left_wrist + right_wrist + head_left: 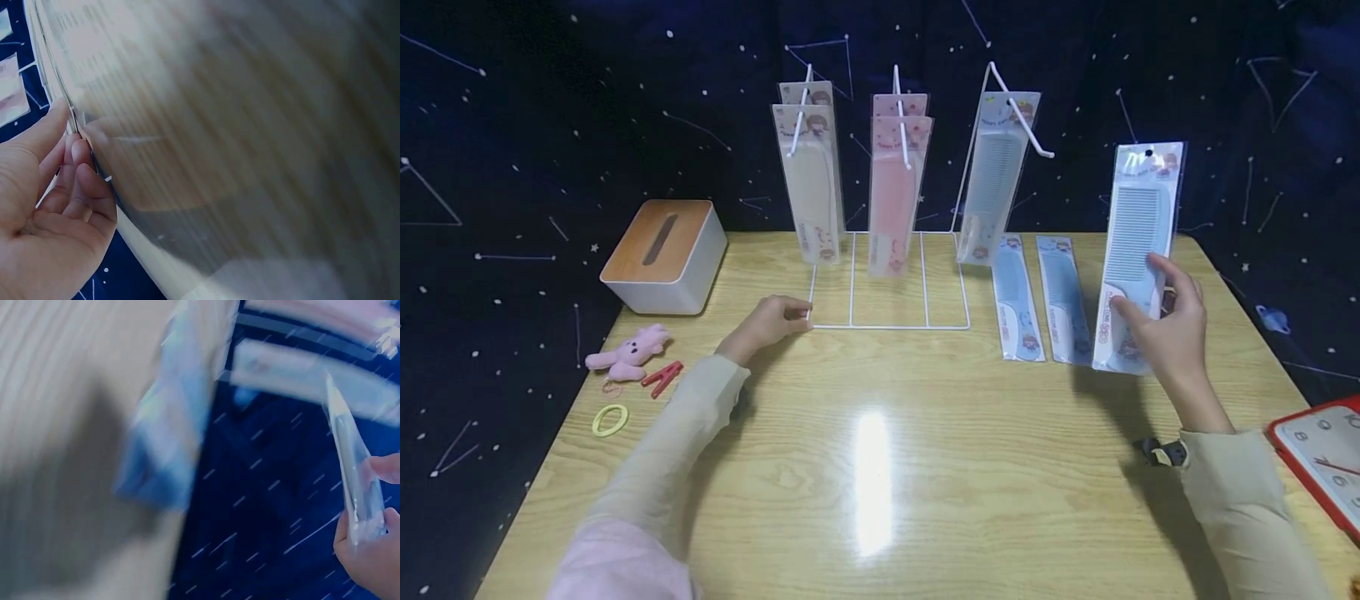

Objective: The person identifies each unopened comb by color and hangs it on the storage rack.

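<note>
In the head view my right hand grips the lower part of a packaged blue comb, lifted upright at the table's right. The right wrist view shows the comb package edge-on between thumb and fingers. My left hand pinches the front left corner of a white wire display rack; in the left wrist view the hand has thumb and fingertips together at the wire. On the rack's hooks hang beige comb packages, pink ones and one blue comb package.
Two more blue comb packages lie right of the rack. At the left are a tissue box, a pink plush toy, a red clip and a yellow ring. A red-framed clock sits at the right edge.
</note>
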Motion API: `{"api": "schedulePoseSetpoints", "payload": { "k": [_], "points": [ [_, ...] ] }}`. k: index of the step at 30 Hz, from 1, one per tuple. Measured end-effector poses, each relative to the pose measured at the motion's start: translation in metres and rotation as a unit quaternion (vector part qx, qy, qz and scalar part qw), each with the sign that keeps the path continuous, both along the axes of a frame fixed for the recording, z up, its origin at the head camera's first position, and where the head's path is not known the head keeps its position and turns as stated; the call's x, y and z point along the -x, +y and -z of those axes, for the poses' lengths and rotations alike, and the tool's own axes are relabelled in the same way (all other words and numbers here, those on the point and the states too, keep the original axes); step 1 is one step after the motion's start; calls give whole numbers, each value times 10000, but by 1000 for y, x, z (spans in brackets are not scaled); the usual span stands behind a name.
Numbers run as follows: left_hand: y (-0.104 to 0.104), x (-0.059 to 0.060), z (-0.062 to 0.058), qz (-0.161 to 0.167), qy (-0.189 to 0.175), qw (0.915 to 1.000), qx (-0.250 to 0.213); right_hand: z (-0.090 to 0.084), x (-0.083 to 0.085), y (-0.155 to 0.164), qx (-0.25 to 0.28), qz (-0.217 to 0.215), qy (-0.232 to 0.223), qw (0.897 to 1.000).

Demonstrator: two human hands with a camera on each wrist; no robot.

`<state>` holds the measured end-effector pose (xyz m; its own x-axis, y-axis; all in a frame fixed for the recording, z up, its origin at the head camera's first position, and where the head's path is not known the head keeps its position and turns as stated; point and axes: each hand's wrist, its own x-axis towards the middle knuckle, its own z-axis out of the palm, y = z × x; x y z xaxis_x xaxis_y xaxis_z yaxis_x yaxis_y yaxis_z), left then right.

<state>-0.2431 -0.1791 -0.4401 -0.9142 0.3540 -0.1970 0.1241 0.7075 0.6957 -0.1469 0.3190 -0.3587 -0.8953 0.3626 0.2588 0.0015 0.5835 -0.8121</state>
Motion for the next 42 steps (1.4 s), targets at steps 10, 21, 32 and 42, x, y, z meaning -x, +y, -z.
{"api": "schedulePoseSetpoints", "payload": {
  "k": [10, 21, 32, 42],
  "points": [
    [-1, -1, -2, -71, -85, 9999, -43, -25, -35, -67, 659, -1862, 1837, 9629],
    [1, -2, -3, -21, -87, 9999, -59, -8, -37, -84, 690, -2181, 1670, 9590],
    [-2, 0, -2, -70, -125, 9999, -84, -7, 11, -96, 1354, -2435, 878, 9564],
    [0, -4, -4, -12, -8, 9999, -112, -4, 75, -93, 885, -2718, -203, 9581]
  ]
}}
